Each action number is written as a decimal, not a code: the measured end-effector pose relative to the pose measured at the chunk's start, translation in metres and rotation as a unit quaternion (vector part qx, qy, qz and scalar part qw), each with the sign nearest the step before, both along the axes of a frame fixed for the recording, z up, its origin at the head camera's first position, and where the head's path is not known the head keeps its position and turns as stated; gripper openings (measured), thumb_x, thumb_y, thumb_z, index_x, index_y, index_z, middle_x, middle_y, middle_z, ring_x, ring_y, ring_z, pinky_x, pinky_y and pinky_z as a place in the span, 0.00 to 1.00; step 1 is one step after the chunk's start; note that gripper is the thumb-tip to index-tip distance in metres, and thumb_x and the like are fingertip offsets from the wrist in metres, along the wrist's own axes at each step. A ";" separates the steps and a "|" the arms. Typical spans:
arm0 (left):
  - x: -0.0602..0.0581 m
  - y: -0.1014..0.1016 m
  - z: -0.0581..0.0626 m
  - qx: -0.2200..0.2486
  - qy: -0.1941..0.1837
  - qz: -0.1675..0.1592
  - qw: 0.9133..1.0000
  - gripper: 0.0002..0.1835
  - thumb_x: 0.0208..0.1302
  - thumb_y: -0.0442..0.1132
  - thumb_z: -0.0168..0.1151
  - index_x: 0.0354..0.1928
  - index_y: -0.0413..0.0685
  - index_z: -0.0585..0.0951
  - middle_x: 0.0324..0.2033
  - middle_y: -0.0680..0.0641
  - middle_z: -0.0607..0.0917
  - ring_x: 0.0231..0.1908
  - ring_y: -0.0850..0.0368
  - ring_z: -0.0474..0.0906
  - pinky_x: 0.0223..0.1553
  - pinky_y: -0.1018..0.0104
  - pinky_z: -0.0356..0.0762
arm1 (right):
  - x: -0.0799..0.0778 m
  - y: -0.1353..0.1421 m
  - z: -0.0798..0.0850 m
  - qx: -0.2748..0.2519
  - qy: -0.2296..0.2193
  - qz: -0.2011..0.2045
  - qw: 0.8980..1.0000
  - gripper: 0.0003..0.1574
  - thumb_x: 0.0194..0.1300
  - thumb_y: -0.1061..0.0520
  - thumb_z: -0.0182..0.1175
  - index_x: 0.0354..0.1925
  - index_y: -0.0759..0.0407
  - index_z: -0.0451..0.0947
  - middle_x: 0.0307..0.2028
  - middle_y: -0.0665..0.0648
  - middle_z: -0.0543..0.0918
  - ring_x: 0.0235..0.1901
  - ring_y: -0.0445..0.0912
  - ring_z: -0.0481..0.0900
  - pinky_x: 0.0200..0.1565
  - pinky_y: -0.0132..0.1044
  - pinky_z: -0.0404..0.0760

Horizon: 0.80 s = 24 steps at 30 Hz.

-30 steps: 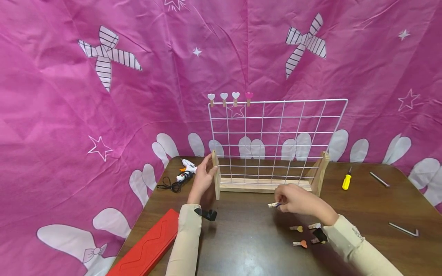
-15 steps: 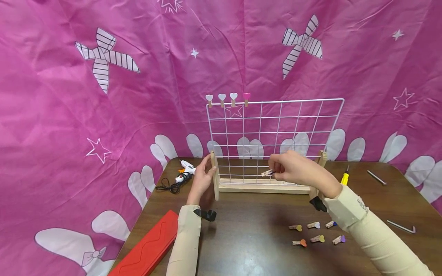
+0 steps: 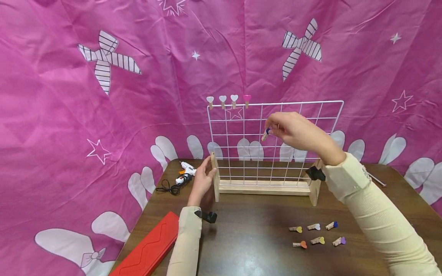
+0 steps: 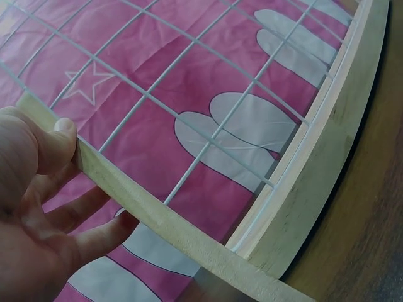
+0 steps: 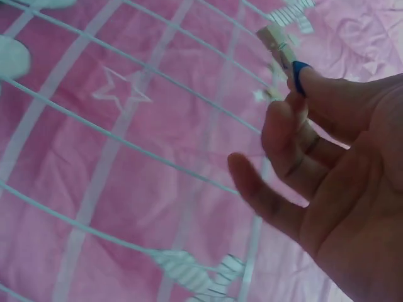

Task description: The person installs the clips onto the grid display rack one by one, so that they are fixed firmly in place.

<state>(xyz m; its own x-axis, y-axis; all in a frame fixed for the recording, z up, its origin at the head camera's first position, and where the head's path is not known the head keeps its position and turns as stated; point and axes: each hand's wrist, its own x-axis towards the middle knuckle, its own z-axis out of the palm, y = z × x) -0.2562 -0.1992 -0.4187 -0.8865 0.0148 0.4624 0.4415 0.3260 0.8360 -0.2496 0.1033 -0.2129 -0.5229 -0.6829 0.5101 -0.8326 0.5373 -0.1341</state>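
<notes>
My right hand [image 3: 293, 128] pinches a small wooden clothespin [image 3: 264, 135] by its dark blue heart, in front of the middle of the white wire grid [image 3: 253, 147]. In the right wrist view the clothespin [image 5: 277, 45] points away from the thumb, while the other fingers are bent loosely. My left hand [image 3: 203, 180] grips the left wooden upright [image 3: 215, 176] of the grid's stand, its thumb on one side and fingers on the other, as the left wrist view of that upright [image 4: 157, 217] shows. Three white heart clothespins [image 3: 222, 100] and a pink heart clothespin [image 3: 246, 100] sit on the grid's top wire.
Several heart clothespins [image 3: 317, 240] lie on the brown table [image 3: 248, 234] at front right. A glue gun [image 3: 186, 168] with its black cord is left of the stand. A long red box [image 3: 152, 245] lies at front left. Behind hangs a pink curtain [image 3: 165, 88].
My right hand has risen from low over the table to the grid's upper half with the blue heart clothespin, which now tips downward. The left hand has stayed on the upright.
</notes>
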 end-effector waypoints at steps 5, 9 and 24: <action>0.002 0.000 0.001 -0.003 -0.001 0.000 1.000 0.27 0.60 0.22 0.54 0.63 0.29 0.63 0.54 0.30 0.74 0.55 0.38 0.70 0.54 0.49 0.71 | -0.006 -0.007 0.036 0.014 0.020 -0.067 0.997 0.05 0.62 0.63 0.55 0.36 0.57 0.77 0.30 0.51 0.77 0.29 0.46 0.74 0.31 0.41 0.73; 0.001 0.000 0.001 -0.001 0.002 -0.004 1.000 0.27 0.60 0.22 0.53 0.63 0.28 0.62 0.54 0.29 0.73 0.55 0.37 0.69 0.53 0.48 0.71 | -0.011 -0.016 0.060 0.031 0.026 -0.110 0.993 0.06 0.61 0.63 0.53 0.35 0.55 0.76 0.32 0.51 0.74 0.31 0.48 0.74 0.29 0.46 0.72; 0.001 0.000 0.002 -0.001 -0.011 -0.003 1.000 0.28 0.61 0.22 0.53 0.63 0.28 0.61 0.54 0.29 0.73 0.55 0.37 0.69 0.53 0.50 0.72 | -0.028 -0.039 0.082 0.106 0.046 -0.187 0.975 0.10 0.53 0.66 0.48 0.27 0.56 0.75 0.30 0.54 0.74 0.27 0.55 0.72 0.26 0.50 0.72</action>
<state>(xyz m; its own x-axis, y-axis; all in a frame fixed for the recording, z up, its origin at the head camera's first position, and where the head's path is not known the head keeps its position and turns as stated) -0.2547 -0.1994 -0.4165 -0.8966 0.0206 0.4424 0.4244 0.3257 0.8449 -0.2778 0.0641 -0.1308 -0.7144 -0.5478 0.4354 -0.5758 0.8138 0.0791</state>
